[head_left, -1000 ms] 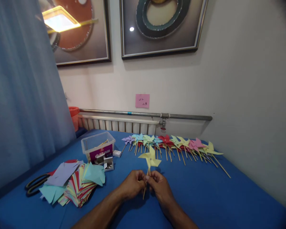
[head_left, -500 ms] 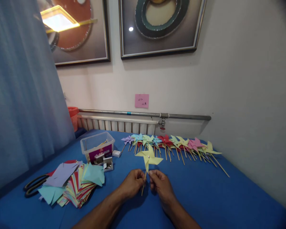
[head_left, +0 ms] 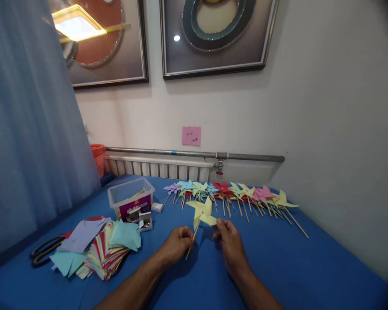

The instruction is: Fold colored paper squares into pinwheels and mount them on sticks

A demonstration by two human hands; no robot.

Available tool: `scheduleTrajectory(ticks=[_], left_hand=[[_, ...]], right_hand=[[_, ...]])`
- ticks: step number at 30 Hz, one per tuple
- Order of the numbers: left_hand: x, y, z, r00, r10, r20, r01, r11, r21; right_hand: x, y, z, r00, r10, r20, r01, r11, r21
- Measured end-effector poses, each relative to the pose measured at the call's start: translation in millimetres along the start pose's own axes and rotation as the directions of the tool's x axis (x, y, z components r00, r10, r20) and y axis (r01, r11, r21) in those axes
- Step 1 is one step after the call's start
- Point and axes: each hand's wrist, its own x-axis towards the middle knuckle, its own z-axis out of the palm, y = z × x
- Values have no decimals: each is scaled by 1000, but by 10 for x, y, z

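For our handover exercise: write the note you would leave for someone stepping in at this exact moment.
Left hand: pinching the stick of a yellow pinwheel, held tilted above the blue table.
Right hand: fingertips at a blade tip of the pinwheel.
Done: a row of finished pinwheels lies by the wall.
Left: a stack of coloured paper squares, scissors beside it, clear box with sticks.

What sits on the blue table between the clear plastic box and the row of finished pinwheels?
In the head view, a small white box lies between the clear plastic box and the row of finished pinwheels.
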Motion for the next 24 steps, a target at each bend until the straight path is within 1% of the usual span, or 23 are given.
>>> scheduleTrajectory(ticks=[2,5,7,10,14,17,19,22,24], left_hand=[[-4,1,4,1000,-10,19,10,1000,-3],[-14,8,16,1000,-17,8,17,1000,-15],[-19,20,19,1000,-14,-9,14,999,-29],[-32,46,23,1000,8,-19,-9,999,-48],[-58,72,38,1000,17,-9,-17,999,-50],[-63,87,35,999,18,-36,-19,999,-42],[-53,98,15,998,20,-55,-23,998,-55],[-31,104,-25,999,5,-44,-8,996,-84],[-20,95,-40,999,-19,-30,17,997,-78]], right_hand=[[28,-22,-30,999,27,-39,-26,999,26],[26,-31,-36,998,58,-20,-58,998,26],[-3,-15,-14,997,78,28,-79,997,2],[-79,42,55,986,95,137,-86,994,-71],[-197,126,168,955,100,280,-40,976,-213],[-237,137,210,936,100,336,-15,969,-247],[-212,111,194,953,88,292,-18,973,-232],[-109,39,109,992,59,113,-43,989,-141],[-29,-14,36,999,51,7,-50,998,-34]])
